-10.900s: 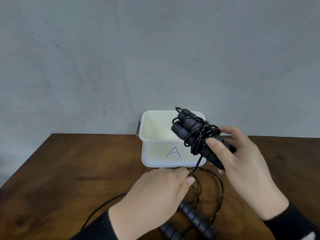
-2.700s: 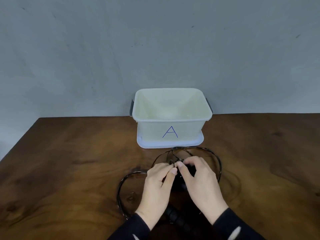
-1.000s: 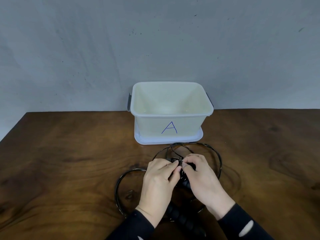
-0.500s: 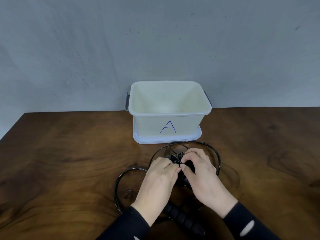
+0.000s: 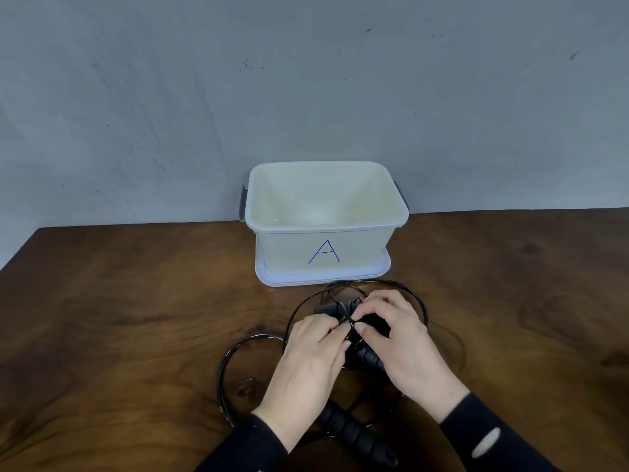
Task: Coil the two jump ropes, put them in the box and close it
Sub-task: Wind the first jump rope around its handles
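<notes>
Black jump rope cord (image 5: 238, 352) lies in loose loops on the wooden table in front of the box. My left hand (image 5: 308, 366) and my right hand (image 5: 405, 349) meet over the loops, fingertips pinching the thin cord together. Black ribbed handles (image 5: 328, 307) show just beyond my fingers, partly hidden by my hands. Another ribbed handle (image 5: 354, 434) lies between my wrists near the bottom edge. The white box (image 5: 326, 247), marked with a blue letter A, stands open behind the ropes, and nothing shows inside it. It rests on its lid (image 5: 272, 279).
The box stands against a grey wall at the table's far edge. The table's left corner (image 5: 37, 233) is in view. Bare wood stretches to the left and right of the ropes.
Eleven seconds ago my right hand held a wound rope bundle up by the box. Now both hands are low on the table, and their pinch on the cord has barely shifted over the last second.
</notes>
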